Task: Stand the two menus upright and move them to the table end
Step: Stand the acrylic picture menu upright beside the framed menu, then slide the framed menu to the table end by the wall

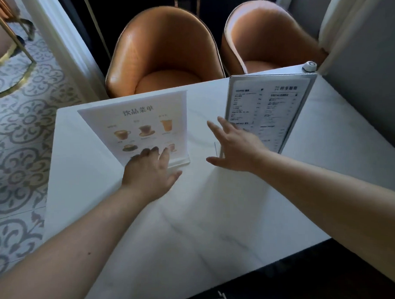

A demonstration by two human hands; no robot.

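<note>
- The drinks menu point(146, 125), a white sheet with cup pictures in a clear stand, stands on the white marble bench point(189, 216), leaning back.
- The left hand point(150, 172) rests at its lower edge; the fingers point(145, 153) are spread apart and lie on the sheet's face, gripping nothing.
- The right hand point(234, 148) is flat and spread, its fingers point(215, 127) apart, in front of the lower left part of the framed text menu point(268, 109); contact cannot be told.
- That menu stands upright beyond the right fingers, a round white button point(309, 65) at its top corner.
- Two orange chairs point(164, 52) stand beyond the bench.
</note>
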